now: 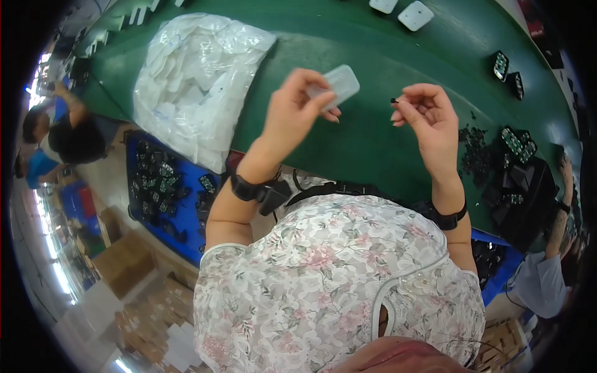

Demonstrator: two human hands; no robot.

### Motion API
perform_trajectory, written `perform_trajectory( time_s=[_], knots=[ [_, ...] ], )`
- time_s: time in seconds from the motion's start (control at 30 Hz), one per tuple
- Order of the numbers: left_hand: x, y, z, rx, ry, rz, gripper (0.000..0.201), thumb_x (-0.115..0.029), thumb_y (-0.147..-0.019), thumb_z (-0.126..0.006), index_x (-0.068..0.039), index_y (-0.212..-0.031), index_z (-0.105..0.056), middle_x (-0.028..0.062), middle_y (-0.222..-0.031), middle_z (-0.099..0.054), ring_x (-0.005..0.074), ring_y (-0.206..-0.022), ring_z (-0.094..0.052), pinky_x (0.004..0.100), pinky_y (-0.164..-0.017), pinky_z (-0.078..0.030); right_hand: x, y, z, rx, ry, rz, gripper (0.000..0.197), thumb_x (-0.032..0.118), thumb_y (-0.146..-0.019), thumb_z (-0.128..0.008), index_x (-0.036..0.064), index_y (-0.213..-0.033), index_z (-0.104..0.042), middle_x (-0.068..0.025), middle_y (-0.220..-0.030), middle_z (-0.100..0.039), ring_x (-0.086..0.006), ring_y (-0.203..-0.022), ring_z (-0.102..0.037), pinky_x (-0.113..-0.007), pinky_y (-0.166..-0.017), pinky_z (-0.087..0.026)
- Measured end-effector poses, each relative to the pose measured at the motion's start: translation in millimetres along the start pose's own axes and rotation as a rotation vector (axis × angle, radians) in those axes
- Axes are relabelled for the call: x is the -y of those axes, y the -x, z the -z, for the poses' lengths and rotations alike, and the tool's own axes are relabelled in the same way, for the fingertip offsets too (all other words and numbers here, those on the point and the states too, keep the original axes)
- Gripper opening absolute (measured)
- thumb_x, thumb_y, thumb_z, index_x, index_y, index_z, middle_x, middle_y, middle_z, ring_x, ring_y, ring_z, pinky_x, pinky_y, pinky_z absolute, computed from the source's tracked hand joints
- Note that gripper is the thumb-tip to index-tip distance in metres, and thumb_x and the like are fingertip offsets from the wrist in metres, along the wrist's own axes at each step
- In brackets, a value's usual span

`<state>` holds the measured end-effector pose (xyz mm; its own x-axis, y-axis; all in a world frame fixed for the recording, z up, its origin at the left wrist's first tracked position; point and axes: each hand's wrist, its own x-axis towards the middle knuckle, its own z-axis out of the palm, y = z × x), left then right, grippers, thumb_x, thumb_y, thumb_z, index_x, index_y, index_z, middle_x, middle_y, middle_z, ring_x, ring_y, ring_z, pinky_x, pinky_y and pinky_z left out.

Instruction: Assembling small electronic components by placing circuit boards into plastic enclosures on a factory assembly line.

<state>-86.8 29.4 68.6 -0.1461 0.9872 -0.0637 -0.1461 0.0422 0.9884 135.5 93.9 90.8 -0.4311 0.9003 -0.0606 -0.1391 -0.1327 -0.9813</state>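
My left hand [300, 104] grips a white, rounded-rectangular plastic cover [345, 85] by its near-left side, above the green table. The fingers are slightly blurred. To its right, my right hand [430, 116] pinches a tiny black part [393, 100] between thumb and fingertips; its exact kind is too small to make out. The two hands are apart. Right of my right hand lies a scattered heap of small black parts [476, 152]. A clear plastic bag [193, 87] full of white covers lies left of my left hand.
Black housings with green circuit boards [519, 144] lie at the right, with two more [500, 66] farther back. White covers [415, 15] sit at the far edge. A blue bin [163, 217] of boards stands lower left. Co-workers [68, 127] are at both sides.
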Motion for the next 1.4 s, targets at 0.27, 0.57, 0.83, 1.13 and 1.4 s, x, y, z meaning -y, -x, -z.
perform_trajectory(
  time_s=[0.27,0.57,0.83,1.13,1.4],
  knots=[
    [-6,-13,-61,0.212,-0.382,-0.332,0.019,0.003,-0.084,-0.060,-0.004,-0.101,-0.062,0.0088,-0.083,-0.058,0.0128,-0.053,-0.058,0.0232,-0.045,-0.045,3,9,4,0.004,-0.017,-0.025,0.023,-0.001,-0.088,-0.059,-0.0026,-0.110,-0.050,-0.0080,-0.093,-0.058,-0.0119,-0.078,-0.059,-0.023,-0.067,-0.050],
    [-12,-13,-62,0.238,-0.038,0.149,0.009,-0.005,-0.090,-0.057,0.002,-0.096,-0.059,0.0086,-0.078,-0.062,0.0104,-0.052,-0.060,0.0214,-0.042,-0.044,4,10,4,-0.052,0.685,0.395,0.011,0.001,-0.083,-0.065,0.0004,-0.093,-0.060,-0.0060,-0.087,-0.057,-0.0114,-0.070,-0.054,-0.023,-0.059,-0.044],
    [0,-13,-63,0.211,0.053,0.049,0.025,0.001,-0.089,-0.055,0.003,-0.112,-0.046,0.0124,-0.088,-0.063,0.0143,-0.069,-0.064,0.0252,-0.061,-0.052,3,12,2,-0.116,0.799,0.370,0.008,0.006,-0.082,-0.067,0.0023,-0.084,-0.061,-0.0032,-0.077,-0.053,-0.0103,-0.064,-0.050,-0.023,-0.052,-0.038],
    [-2,-9,-65,0.215,-0.080,0.006,0.019,0.000,-0.090,-0.056,0.004,-0.106,-0.048,0.0119,-0.087,-0.064,0.0141,-0.072,-0.063,0.0250,-0.065,-0.052,3,9,2,-0.111,0.682,0.158,0.008,0.007,-0.080,-0.069,0.0030,-0.080,-0.061,0.0025,-0.073,-0.048,-0.0041,-0.060,-0.039,-0.020,-0.052,-0.030],
    [4,-10,-71,0.139,-0.314,-0.230,0.015,-0.003,-0.089,-0.058,0.004,-0.101,-0.050,0.0107,-0.082,-0.063,0.0140,-0.068,-0.063,0.0251,-0.059,-0.051,-25,15,-4,-0.222,0.465,0.170,0.011,0.006,-0.084,-0.067,0.0006,-0.088,-0.059,0.0034,-0.080,-0.049,-0.0023,-0.063,-0.038,-0.016,-0.054,-0.030]
  ],
)
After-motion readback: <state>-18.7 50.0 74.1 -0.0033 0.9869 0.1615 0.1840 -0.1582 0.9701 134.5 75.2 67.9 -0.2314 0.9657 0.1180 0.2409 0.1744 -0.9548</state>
